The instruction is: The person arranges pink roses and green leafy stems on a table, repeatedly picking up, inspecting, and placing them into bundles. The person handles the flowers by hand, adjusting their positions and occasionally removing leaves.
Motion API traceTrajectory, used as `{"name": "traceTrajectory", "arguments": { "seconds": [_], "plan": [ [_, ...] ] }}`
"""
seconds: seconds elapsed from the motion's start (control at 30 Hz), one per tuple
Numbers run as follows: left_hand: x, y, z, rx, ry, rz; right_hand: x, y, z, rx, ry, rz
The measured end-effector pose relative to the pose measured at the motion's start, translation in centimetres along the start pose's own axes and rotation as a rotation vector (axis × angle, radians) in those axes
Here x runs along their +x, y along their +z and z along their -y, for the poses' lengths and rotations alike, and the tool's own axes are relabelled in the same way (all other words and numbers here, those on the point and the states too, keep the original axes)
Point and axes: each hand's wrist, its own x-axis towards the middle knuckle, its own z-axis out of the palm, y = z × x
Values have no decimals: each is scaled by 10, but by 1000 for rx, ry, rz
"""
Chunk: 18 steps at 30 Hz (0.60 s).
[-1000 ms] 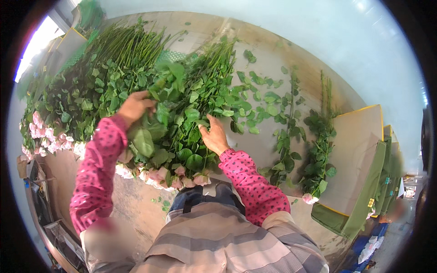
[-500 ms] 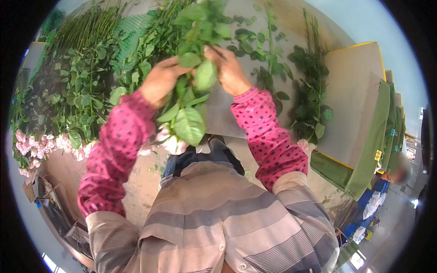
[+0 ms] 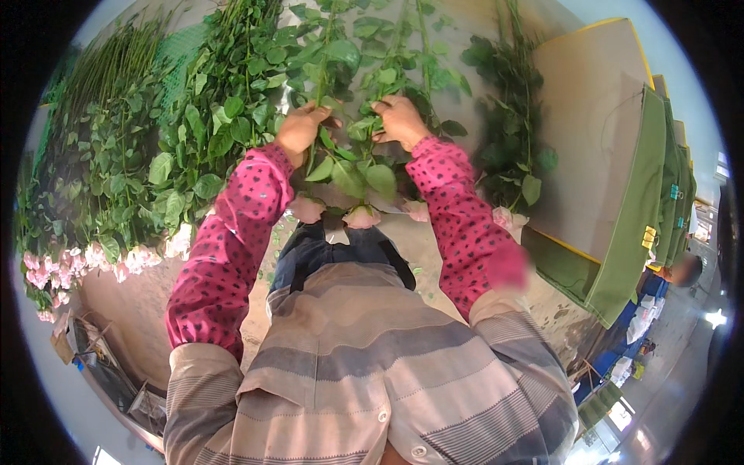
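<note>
Several pink roses with long leafy stems lie side by side on the grey table in front of me. Three blooms, a left one [image 3: 308, 209], a middle one [image 3: 362, 217] and a right one [image 3: 416, 210], hang at its near edge. My left hand [image 3: 301, 133] is closed round a rose stem on the left, its fingertips partly behind leaves. Just across from it, my right hand [image 3: 403, 124] has thumb and fingers curled on the stem of a middle rose. Leaves [image 3: 349, 177] cover much of the stems between both hands.
A thick heap of pink roses [image 3: 116, 155] fills the left side, blooms toward me, with green netting [image 3: 182, 58] behind. More rose stems [image 3: 508, 116] lie at the right, beside an upright grey board [image 3: 593, 132] with yellow edging and green cloth [image 3: 620, 263].
The raised, blurred rose bunch between my hands is now down on the table, with stems spread apart. My hands have come lower and my left hand has shifted right.
</note>
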Motion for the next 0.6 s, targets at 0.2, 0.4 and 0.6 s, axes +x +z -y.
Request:
{"name": "traceTrajectory", "arguments": {
  "seconds": [0.2, 0.4, 0.6],
  "plan": [
    [30, 12, 52, 649, 241, -250, 33, 16, -48, -606, -169, -207],
    [44, 41, 82, 372, 344, -389, 18, 13, -32, -593, -123, -280],
    [29, 36, 72, 252, 293, -304, -1, 21, -21, -608, -126, -375]
  ]
}}
